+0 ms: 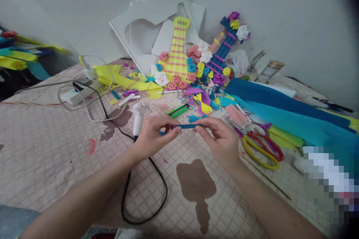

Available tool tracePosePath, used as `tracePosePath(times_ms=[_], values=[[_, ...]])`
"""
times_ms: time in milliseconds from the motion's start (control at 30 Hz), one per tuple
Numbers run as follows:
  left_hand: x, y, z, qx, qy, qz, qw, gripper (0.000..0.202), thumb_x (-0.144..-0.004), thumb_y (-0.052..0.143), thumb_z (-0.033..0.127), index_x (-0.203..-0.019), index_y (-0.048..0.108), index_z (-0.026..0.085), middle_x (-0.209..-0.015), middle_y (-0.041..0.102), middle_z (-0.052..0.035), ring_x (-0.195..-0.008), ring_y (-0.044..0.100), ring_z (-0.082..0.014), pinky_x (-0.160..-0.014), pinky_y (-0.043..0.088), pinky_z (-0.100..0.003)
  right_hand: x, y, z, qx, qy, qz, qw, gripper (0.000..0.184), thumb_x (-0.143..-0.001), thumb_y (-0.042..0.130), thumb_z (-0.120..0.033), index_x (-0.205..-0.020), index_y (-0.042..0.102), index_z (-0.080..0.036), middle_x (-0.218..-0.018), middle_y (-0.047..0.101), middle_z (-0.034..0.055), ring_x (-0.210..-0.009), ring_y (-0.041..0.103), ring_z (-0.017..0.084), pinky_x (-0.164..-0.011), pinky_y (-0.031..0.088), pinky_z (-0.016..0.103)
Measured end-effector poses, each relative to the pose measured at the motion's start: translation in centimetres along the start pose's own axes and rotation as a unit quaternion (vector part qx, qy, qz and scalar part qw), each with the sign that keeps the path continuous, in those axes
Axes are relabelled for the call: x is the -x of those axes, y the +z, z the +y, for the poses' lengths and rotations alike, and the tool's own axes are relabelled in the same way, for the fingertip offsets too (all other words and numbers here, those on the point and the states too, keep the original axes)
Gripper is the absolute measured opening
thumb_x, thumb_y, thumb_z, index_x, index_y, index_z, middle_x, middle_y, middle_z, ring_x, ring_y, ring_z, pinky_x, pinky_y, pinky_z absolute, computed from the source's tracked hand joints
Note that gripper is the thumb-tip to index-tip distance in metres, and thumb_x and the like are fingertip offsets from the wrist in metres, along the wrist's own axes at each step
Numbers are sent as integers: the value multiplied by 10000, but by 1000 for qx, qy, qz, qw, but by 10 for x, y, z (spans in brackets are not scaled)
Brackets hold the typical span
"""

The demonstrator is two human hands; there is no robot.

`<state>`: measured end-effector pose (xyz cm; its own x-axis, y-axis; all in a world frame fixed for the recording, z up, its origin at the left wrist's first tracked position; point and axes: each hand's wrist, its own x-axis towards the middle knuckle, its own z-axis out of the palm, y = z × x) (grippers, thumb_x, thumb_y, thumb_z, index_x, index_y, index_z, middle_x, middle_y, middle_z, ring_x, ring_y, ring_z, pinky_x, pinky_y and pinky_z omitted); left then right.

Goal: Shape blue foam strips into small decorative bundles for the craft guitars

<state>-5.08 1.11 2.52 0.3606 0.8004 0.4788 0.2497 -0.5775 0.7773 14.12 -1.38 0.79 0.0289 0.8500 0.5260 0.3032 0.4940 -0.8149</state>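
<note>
My left hand (158, 132) and my right hand (220, 140) pinch the two ends of a narrow blue paper strip (188, 126), held level above the table. Both hands are closed, thumbs below and fingers above. A bit of blue also shows under the left fingers. Just behind the hands lies a green utility knife (178, 111). Left of my left hand stands a white glue gun (138, 117) with a black cord. Red and yellow-handled scissors (262, 153) lie to the right of my right hand.
Two paper guitars, one yellow (176, 59) and one blue (223, 54), lean at the back among paper flowers. A power strip (81, 91) with cords lies left. Blue crepe paper (269, 101) spreads right. A thin stick (266, 177) lies near my right forearm.
</note>
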Motion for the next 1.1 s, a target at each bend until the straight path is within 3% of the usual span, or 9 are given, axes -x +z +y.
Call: tracePosePath(times_ms=[100, 200, 333, 500, 833, 1000, 1100], values=[[2, -1, -4, 8, -21, 31, 999, 130, -794, 619, 260, -765, 683, 151, -662, 660, -36, -573, 568, -126, -511, 464, -235, -2, 1, 3, -1, 8, -34, 999, 246, -778, 644, -269, -1020, 618, -238, -896, 675, 27, -793, 628, 159, -736, 526, 330], [3, -3, -10, 25, -30, 92, 995, 114, -766, 650, 263, -784, 685, 157, -669, 658, -32, -589, 578, -130, -525, 481, -231, -4, 11, 12, 68, -1, -91, 994, 255, -766, 652, -295, -1005, 617, -213, -887, 663, 39, -757, 606, 158, -712, 515, 332], [1, -5, -15, 28, -20, 138, 990, 96, -750, 663, 254, -777, 689, 166, -668, 656, -23, -595, 572, -120, -544, 475, -221, -7, 35, 33, 182, -90, -194, 960, 253, -781, 642, -274, -1025, 618, -208, -981, 648, 69, -932, 590, 203, -810, 481, 371], [-2, -8, -12, 24, -12, 146, 989, 97, -748, 656, 251, -755, 687, 160, -662, 654, -22, -561, 547, -106, -500, 433, -208, -9, 59, 48, 241, -133, -268, 923, 227, -798, 630, -303, -1001, 655, -207, -942, 653, 64, -885, 574, 226, -771, 441, 380], [1, -5, -20, 16, 20, 140, 990, 83, -774, 640, 231, -778, 682, 160, -669, 650, -21, -583, 550, -104, -527, 446, -207, -9, 67, 53, 284, -154, -289, 901, 160, -846, 558, -276, -911, 675, -189, -900, 642, 70, -883, 538, 233, -754, 382, 367], [1, -5, -22, 1, 33, 130, 991, 87, -783, 636, 239, -776, 673, 161, -677, 651, -27, -607, 562, -115, -555, 454, -218, -9, 65, 50, 260, -153, -275, 913, 181, -875, 492, -237, -850, 664, -187, -870, 650, 64, -876, 545, 219, -771, 397, 364], [0, -6, -18, -21, 28, 107, 994, 102, -792, 630, 244, -778, 677, 154, -696, 668, -39, -618, 570, -122, -557, 450, -225, -11, 51, 48, 236, -137, -242, 931, 154, -865, 501, -211, -838, 651, -188, -872, 658, 56, -869, 568, 199, -789, 429, 349]])
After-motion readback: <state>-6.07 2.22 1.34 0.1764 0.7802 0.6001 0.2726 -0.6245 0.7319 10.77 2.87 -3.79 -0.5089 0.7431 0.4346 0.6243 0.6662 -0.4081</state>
